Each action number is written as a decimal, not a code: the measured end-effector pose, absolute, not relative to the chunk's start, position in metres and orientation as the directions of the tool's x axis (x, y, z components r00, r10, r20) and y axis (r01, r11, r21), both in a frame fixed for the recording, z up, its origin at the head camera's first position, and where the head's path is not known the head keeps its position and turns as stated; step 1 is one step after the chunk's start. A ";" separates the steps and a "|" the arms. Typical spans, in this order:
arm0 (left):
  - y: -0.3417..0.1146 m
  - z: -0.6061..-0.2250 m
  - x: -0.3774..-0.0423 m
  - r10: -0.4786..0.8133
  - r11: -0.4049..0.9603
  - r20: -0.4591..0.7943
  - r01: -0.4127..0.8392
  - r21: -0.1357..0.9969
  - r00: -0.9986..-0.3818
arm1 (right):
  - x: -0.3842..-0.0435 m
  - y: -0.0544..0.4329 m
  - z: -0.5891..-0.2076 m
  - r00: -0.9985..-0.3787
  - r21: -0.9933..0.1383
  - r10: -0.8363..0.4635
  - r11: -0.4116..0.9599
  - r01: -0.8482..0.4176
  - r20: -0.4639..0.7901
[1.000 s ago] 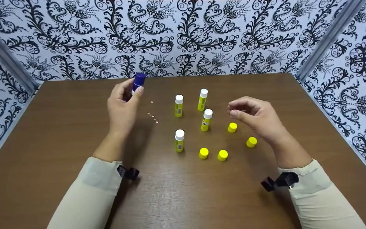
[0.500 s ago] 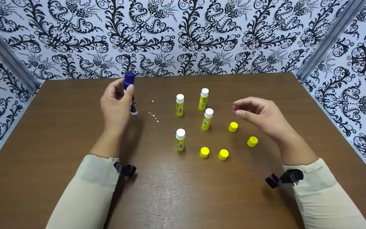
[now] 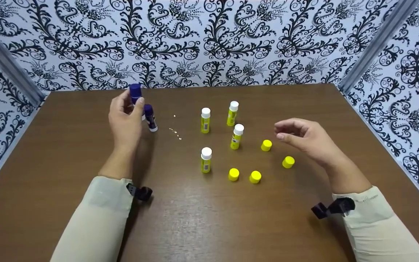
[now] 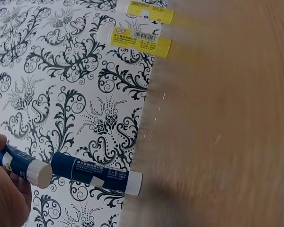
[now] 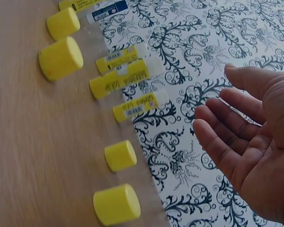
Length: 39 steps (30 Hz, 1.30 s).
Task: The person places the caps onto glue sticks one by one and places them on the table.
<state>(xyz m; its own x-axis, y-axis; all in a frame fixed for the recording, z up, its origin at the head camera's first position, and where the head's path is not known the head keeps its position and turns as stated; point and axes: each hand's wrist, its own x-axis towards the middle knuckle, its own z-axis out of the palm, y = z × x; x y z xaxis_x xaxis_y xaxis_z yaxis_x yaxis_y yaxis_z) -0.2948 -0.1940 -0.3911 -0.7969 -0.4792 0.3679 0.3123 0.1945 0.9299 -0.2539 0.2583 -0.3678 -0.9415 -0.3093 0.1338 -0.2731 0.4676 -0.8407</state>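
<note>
In my left hand (image 3: 124, 122) a dark purple-blue glue stick (image 3: 135, 92) is pinched upright between thumb and fingers. The left wrist view shows its white base (image 4: 40, 174) off the table. A second dark glue stick (image 3: 150, 118) stands on the table just right of that hand, apart from it. My right hand (image 3: 309, 140) hovers at the right with loosely bent fingers, holding nothing; the right wrist view shows its bare palm (image 5: 255, 156). Nearest to it are a yellow cap (image 3: 266, 145) and another yellow cap (image 3: 288, 162).
Several yellow glue sticks with white tops stand mid-table, one glue stick (image 3: 206, 160) nearer the front. Two more yellow caps sit beside it, a left cap (image 3: 234, 174) and a right cap (image 3: 255, 177). Small pale crumbs (image 3: 175, 132) lie on the brown table (image 3: 195, 218). Patterned walls (image 3: 209, 43) enclose it.
My left hand has moved left with the glue stick, bringing the standing dark glue stick into full view. My right hand has drifted right and a little nearer. The yellow sticks and caps stay put.
</note>
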 end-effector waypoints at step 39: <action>-0.220 -0.411 -0.304 -0.426 0.295 0.139 0.008 0.956 -0.894 | -0.267 0.304 -0.399 -0.871 -0.740 -0.447 0.653 -0.162 -0.205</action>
